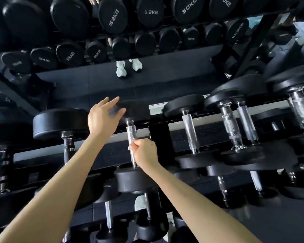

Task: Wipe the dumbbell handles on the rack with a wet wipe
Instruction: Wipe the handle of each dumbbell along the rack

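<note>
The right hand [144,151] grips the near half of a dumbbell handle [131,135] on the rack [155,137]. The left hand [104,116] hovers beyond it, by the far head [137,111]. A larger dumbbell [60,123] lies left of the left hand, and more dumbbells [189,132] lie right of the right hand. Lower dumbbells [108,214] sit beneath both forearms. Behind everything stands what seems to be a mirror [147,81].

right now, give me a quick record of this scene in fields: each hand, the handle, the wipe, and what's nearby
left hand: open, fingers spread, reaching toward the black round rubber head at the far end; contact unclear (blurred)
right hand: fingers curled round the knurled chrome dumbbell handle, near its lower half
wet wipe: not clearly visible, possibly hidden in the right hand
next dumbbell: smooth chrome handle to the right, untouched
background: pair of white shoes reflected above
</note>
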Tool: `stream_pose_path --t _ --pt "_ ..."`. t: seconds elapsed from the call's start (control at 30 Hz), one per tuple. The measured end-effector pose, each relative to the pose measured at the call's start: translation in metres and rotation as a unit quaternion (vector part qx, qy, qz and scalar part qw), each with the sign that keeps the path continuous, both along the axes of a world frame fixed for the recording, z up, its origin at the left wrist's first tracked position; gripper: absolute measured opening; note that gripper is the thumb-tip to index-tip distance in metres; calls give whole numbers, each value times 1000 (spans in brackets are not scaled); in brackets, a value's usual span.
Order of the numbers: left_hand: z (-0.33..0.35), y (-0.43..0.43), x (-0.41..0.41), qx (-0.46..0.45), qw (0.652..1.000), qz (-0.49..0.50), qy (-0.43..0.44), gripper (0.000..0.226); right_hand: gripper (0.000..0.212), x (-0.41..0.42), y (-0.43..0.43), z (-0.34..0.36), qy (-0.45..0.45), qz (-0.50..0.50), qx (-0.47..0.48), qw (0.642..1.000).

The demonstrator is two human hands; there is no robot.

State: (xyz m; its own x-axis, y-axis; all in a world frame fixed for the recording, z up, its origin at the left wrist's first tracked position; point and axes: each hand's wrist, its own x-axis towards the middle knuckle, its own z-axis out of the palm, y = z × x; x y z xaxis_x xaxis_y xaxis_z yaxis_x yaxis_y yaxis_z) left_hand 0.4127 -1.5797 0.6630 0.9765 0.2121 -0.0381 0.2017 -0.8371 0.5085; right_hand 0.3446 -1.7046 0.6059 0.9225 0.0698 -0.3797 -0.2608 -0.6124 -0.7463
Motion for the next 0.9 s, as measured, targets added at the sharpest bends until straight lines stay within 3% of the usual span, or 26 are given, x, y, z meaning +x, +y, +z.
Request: stream_pose_path --t 0.1,0.17,0.23,0.37,0.6,0.9 --pt "-6 12 11 -16 998 -42 49 54 28 0 6 -1 -19 -26 -46 998" --pt "-12 17 16 -79 994 -41 67 52 21 8 12 1 -39 -64 -57 996" --pt "-18 19 17 -140 987 -33 68 50 14 20 20 -2 -50 -131 -31 990" --pt "-23 21 19 -163 985 -36 50 47 13 45 36 -12 -49 -268 51 961" --pt "-28 21 21 -166 984 -45 47 45 32 11 25 -20 -32 -83 -149 985" --pt "-29 25 25 -159 984 -62 52 47 24 59 43 -5 -57 -190 -95 976"
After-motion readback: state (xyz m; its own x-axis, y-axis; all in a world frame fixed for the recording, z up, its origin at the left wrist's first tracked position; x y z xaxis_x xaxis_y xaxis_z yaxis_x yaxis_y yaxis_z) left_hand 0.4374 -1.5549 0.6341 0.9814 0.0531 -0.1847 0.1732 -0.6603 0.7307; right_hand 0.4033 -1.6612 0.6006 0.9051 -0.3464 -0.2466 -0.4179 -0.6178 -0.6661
